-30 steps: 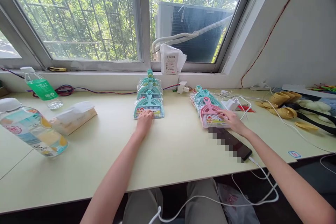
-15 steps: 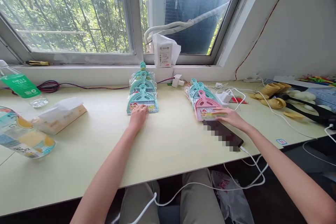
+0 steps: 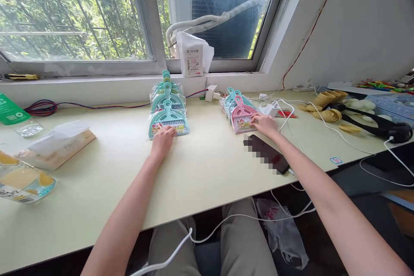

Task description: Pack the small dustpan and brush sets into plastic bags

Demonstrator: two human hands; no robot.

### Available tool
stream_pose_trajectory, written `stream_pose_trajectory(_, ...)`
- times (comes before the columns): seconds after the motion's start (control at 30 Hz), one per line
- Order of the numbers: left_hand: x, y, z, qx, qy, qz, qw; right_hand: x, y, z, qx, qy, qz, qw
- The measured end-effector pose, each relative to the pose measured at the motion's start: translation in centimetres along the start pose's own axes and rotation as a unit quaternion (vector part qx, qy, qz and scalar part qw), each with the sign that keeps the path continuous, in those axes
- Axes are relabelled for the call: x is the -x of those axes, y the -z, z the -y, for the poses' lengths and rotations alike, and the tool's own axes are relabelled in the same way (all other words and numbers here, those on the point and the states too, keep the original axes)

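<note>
A packaged teal dustpan-and-brush set (image 3: pixel 168 117) lies at the front of a row of similar sets, handle pointing toward the window. My left hand (image 3: pixel 162 141) is closed at its near edge, fingers bent over the printed card. To the right, a pink dustpan-and-brush set (image 3: pixel 241 117) overlaps the front of a second stack of teal sets (image 3: pixel 233 97). My right hand (image 3: pixel 267 126) grips the pink set's right lower edge, fingertips on its wrapping. The parts of the fingers beneath each edge are hidden.
A dark phone (image 3: pixel 268 154) lies just in front of the pink set, with a white cable. Tissue pack (image 3: pixel 61 144) and bottles (image 3: pixel 27 181) stand at left. Chargers (image 3: pixel 270 109), yellow curled pieces (image 3: pixel 326 108) and a black strap (image 3: pixel 371 123) occupy the right side.
My right hand has drawn its fingers in at the pink set's edge, and the set now sits farther from the phone. My left hand stays at the teal set. The view has shifted slightly.
</note>
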State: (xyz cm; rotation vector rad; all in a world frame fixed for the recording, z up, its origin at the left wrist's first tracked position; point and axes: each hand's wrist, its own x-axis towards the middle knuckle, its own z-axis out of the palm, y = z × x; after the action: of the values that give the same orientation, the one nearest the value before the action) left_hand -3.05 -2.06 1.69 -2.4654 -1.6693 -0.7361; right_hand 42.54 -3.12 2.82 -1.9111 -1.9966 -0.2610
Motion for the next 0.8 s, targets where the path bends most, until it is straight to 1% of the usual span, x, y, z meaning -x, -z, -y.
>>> stream_pose_trajectory(0.07, -0.1, 0.0, 0.0, -0.004, -0.008, 0.003, 1.0, -0.6, -0.1, 0.3, 0.014, -0.007, 0.001, 1.0)
stream_pose_trajectory(0.13, -0.1, 0.1, -0.1, -0.004, -0.015, 0.005, 1.0, -1.0, 0.1, 0.5, 0.014, -0.009, 0.017, 1.0)
stream_pose_trajectory(0.27, -0.1, 0.1, -0.7, 0.012, -0.025, 0.014, 1.0, -1.4, 1.3, 0.5, 0.008, -0.016, 0.083, 0.996)
stream_pose_trajectory(0.37, -0.1, 0.1, -1.5, 0.038, -0.032, 0.026, 0.998, -0.9, 2.5, 0.6, 0.019, -0.017, 0.134, 0.991)
stream_pose_trajectory(0.4, 0.0, 0.0, -1.8, 0.047, -0.037, 0.029, 0.998, -0.6, 2.8, 0.8, 0.021, -0.014, 0.14, 0.99)
stream_pose_trajectory(0.47, 0.0, 0.0, -2.3, 0.063, -0.045, 0.034, 0.996, 0.1, 3.7, 1.7, 0.017, -0.004, 0.122, 0.992)
stream_pose_trajectory(0.53, 0.1, 0.0, -2.7, 0.076, -0.046, 0.04, 0.995, 1.0, 4.4, 3.6, -0.006, 0.01, 0.067, 0.998)
stream_pose_trajectory(0.57, 0.1, 0.0, -2.8, 0.083, -0.045, 0.043, 0.995, 1.4, 4.7, 4.9, -0.027, 0.017, 0.034, 0.999)
stream_pose_trajectory(0.63, 0.2, 0.0, -2.9, 0.1, -0.042, 0.043, 0.993, 2.0, 4.7, 8.1, -0.097, 0.027, -0.024, 0.995)
stream_pose_trajectory(0.67, 0.2, 0.0, -3.0, 0.112, -0.04, 0.042, 0.992, 2.2, 4.4, 10.0, -0.144, 0.015, -0.029, 0.989)
stream_pose_trajectory(0.7, 0.2, 0.0, -3.0, 0.124, -0.037, 0.039, 0.991, 2.3, 3.9, 12.0, -0.196, -0.004, -0.01, 0.981)
stream_pose_trajectory(0.73, 0.3, 0.0, -3.1, 0.135, -0.034, 0.036, 0.99, 2.3, 3.1, 13.9, -0.251, -0.019, 0.045, 0.967)
stream_pose_trajectory(0.77, 0.3, 0.0, -3.3, 0.146, -0.032, 0.033, 0.988, 2.1, 2.1, 15.8, -0.3, -0.033, 0.116, 0.946)
stream_pose_trajectory(0.8, 0.3, 0.0, -3.4, 0.157, -0.03, 0.031, 0.987, 1.8, 1.0, 17.6, -0.352, -0.051, 0.186, 0.916)
